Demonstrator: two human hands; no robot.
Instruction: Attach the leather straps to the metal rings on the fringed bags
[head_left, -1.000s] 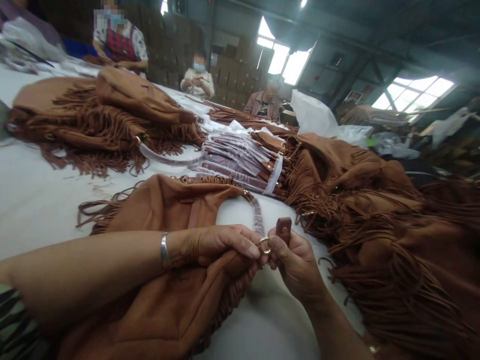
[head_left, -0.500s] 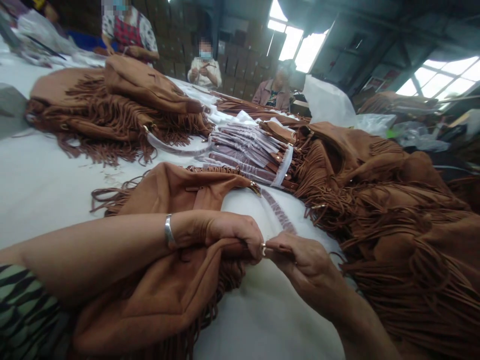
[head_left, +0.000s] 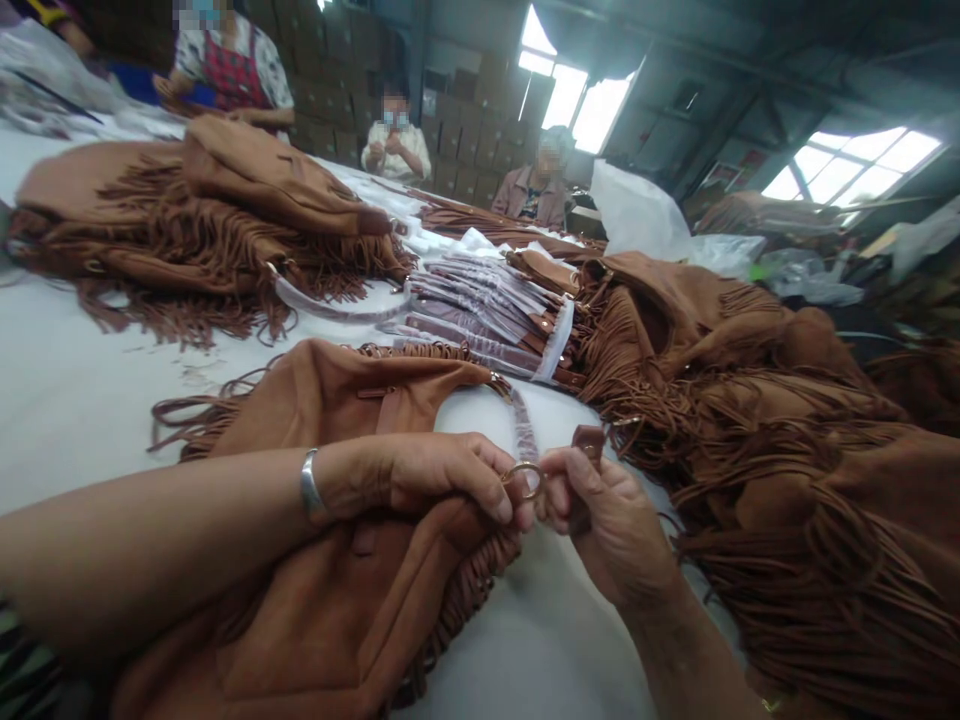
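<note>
A brown fringed suede bag [head_left: 322, 600] lies open in front of me on the white table. My left hand [head_left: 457, 480], with a silver bracelet at the wrist, pinches the bag's near corner by a round gold ring [head_left: 529, 480]. Just right of the ring, my right hand [head_left: 600, 500] is closed on the brown end of a strap [head_left: 589, 440]. The strap, wrapped in clear plastic [head_left: 523, 425], runs up to metal hardware [head_left: 499, 385] at the bag's far corner. The fingertips of both hands nearly meet at the ring.
More fringed bags are heaped at the back left [head_left: 255, 190] and along the right [head_left: 787, 420]. Between them lies a bundle of plastic-wrapped straps [head_left: 480, 310]. Several people sit or stand across the table, one in a red checked apron [head_left: 236, 75].
My left hand has turned from a fist to a pinch, bringing the ring into sight. My right hand has rotated, and its strap end now points upward. The view has shifted slightly.
</note>
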